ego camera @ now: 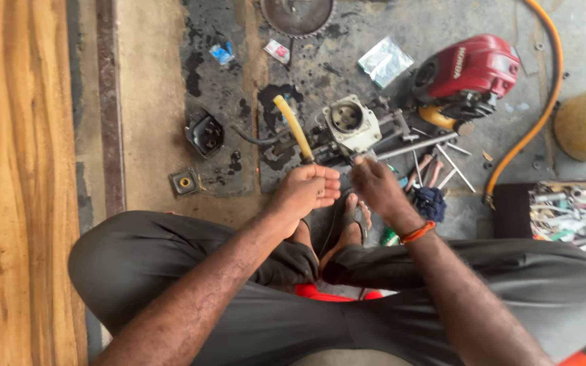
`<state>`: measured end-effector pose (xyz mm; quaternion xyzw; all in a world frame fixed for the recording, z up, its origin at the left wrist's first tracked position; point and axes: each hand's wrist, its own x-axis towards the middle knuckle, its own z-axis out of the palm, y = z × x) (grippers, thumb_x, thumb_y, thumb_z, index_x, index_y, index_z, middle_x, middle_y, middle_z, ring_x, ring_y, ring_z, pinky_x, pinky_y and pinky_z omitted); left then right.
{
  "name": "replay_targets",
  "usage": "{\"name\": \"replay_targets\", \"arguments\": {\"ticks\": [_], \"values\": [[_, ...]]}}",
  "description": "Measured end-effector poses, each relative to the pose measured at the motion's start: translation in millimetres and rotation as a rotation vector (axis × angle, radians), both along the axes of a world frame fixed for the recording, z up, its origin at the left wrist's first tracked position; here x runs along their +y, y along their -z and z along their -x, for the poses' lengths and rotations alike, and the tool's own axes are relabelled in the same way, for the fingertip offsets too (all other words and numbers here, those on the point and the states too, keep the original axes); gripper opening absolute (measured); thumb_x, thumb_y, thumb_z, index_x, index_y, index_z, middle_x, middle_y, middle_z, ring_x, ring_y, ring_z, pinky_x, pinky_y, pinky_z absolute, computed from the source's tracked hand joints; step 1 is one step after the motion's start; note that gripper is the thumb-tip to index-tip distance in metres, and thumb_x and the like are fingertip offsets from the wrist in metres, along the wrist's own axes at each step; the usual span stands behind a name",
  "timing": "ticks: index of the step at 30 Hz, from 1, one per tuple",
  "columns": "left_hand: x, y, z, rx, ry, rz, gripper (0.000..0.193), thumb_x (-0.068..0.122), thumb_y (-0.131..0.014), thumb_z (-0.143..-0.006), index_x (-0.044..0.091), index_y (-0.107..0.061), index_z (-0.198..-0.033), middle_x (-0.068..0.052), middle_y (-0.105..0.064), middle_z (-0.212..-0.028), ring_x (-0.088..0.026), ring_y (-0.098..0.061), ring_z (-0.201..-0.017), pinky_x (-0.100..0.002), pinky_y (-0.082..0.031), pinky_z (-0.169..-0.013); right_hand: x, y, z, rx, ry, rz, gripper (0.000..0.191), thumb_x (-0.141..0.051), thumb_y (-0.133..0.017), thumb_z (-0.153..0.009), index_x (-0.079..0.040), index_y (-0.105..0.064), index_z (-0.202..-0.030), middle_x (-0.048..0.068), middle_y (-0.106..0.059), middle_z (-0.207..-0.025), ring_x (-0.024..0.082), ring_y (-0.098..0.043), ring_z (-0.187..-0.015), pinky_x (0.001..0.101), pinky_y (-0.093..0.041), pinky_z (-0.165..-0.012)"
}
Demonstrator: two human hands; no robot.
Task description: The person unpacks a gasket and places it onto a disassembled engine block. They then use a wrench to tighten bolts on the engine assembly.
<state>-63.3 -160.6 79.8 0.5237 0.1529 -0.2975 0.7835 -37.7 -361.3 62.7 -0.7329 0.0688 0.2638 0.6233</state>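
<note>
I squat over an oily concrete floor. My left hand (304, 192) is closed around the lower end of a yellow-handled tool (293, 127) that points up and away from me. My right hand (377, 186) pinches something small at the lower edge of a pale metal carburettor body (352, 123) with a round bore, which lies among dark engine parts. What the right fingers hold is too small to make out. Both hands nearly touch in front of my bare feet (351, 215).
A red engine cover (473, 68) lies at the upper right beside an orange hose (538, 115). Loose screwdrivers and rods (435, 163) and a blue rag (431, 203) sit by my right hand. A tool tray (571, 211) is far right, wooden planks (8, 169) far left.
</note>
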Motion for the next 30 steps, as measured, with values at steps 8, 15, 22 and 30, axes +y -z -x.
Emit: {"name": "replay_targets", "arguments": {"ticks": [8,15,22,30], "values": [[-91.2,-15.9,32.0,-0.467,-0.157,-0.499,0.023,-0.001,-0.054,-0.092,0.0,-0.072,-0.107,-0.014,-0.078,-0.105,-0.02,-0.076,-0.099,-0.031,-0.06,-0.088,-19.0,-3.2,52.0,0.536,0.311,-0.614,0.04,-0.032,-0.031,-0.11,-0.006,-0.058,-0.125,0.009,-0.067,-0.119,0.019,-0.067,-0.105,0.036,-0.056,-0.094],[-108.9,-11.3,27.2,-0.337,-0.328,-0.32,0.018,0.0,-0.058,-0.097,-0.002,-0.071,-0.11,-0.016,-0.076,-0.101,-0.025,-0.074,-0.093,-0.033,-0.061,-0.079,-48.1,-0.2,44.0,0.425,0.313,-0.505,0.03,-0.024,-0.045,-0.11,-0.004,-0.064,-0.121,0.007,-0.067,-0.107,0.018,-0.064,-0.095,0.0348,-0.055,-0.088],[-95.6,17.6,7.6,-0.021,-0.365,-0.114,0.035,-0.004,-0.053,-0.092,-0.011,-0.061,-0.126,-0.02,-0.068,-0.119,-0.026,-0.075,-0.103,-0.034,-0.064,-0.093,-76.3,6.1,37.2,0.421,0.389,-0.416,0.029,-0.024,-0.049,-0.106,-0.001,-0.065,-0.112,0.008,-0.065,-0.098,0.019,-0.064,-0.089,0.0353,-0.057,-0.085],[-112.9,2.9,-4.4,-0.324,-0.448,-0.461,0.021,0.005,-0.063,-0.099,-0.007,-0.065,-0.117,-0.016,-0.075,-0.098,-0.021,-0.077,-0.085,-0.03,-0.065,-0.075,-90.2,-10.1,36.5,0.38,0.386,-0.394,0.028,-0.027,-0.053,-0.106,-0.002,-0.065,-0.108,0.006,-0.064,-0.095,0.018,-0.062,-0.086,0.034,-0.056,-0.082]]}}
